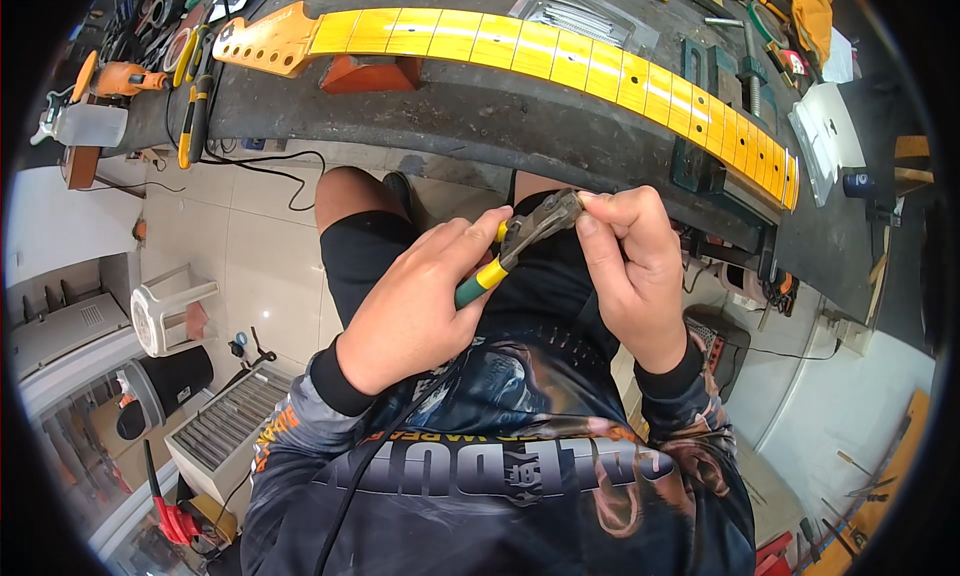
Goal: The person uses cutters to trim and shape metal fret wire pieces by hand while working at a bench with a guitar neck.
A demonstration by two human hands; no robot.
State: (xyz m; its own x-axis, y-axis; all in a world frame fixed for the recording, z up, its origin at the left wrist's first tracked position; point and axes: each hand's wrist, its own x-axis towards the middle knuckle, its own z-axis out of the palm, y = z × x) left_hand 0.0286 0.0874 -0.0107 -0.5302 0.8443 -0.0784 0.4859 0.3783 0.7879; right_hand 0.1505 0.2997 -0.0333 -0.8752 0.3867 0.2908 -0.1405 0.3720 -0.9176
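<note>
My left hand [415, 296] is wrapped round a pair of pliers [543, 226] with green and yellow handles, held above my lap. The dark metal jaws point up and to the right. My right hand [635, 271] is closed in a pinch right at the jaw tips; whatever lies between thumb and forefinger is too small to make out. Beyond both hands a guitar neck [490, 44] with a glossy yellow fingerboard and dark dots lies across the workbench, its headstock [268, 44] to the left. A red-brown block [370, 74] stands under the headstock end.
A clear plastic tray [585, 14] of thin metal strips sits behind the neck. At the right is a green vise [700, 106]. Tools, an orange power tool [125, 79] and a spray bottle [90, 126] crowd the bench's left end. Below stands a white stool [170, 311].
</note>
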